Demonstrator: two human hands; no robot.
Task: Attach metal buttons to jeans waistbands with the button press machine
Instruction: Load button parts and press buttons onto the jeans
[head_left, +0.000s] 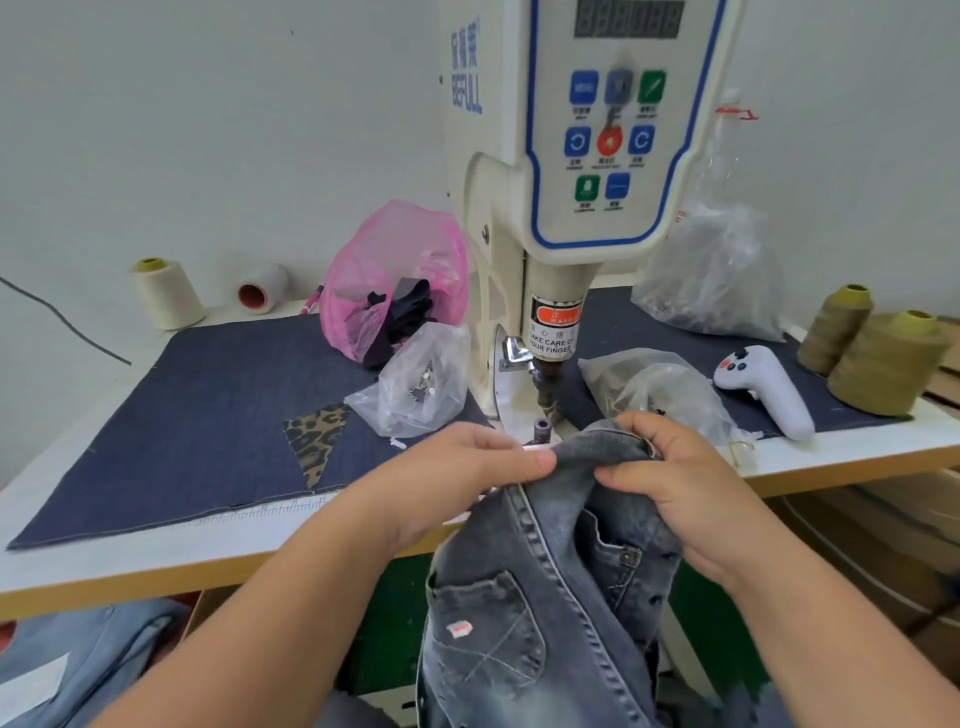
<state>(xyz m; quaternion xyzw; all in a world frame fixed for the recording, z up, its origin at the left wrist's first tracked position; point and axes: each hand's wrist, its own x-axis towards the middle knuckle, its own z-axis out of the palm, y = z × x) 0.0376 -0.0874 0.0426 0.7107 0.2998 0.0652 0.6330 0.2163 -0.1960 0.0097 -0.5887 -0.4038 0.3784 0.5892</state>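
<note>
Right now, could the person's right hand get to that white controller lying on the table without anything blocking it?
Probably yes, but not freely. The white controller lies on the table beyond the right hand, with only a clear plastic bag beside that path. The catch: that hand is pinching the grey jeans and would have to let go first.

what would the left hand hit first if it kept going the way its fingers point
The left hand grips the jeans waistband, its fingers pointing right toward the right hand. Going straight on, it would likely bunch the denim and then meet the right hand's thumb, though depth is hard to judge.
</note>
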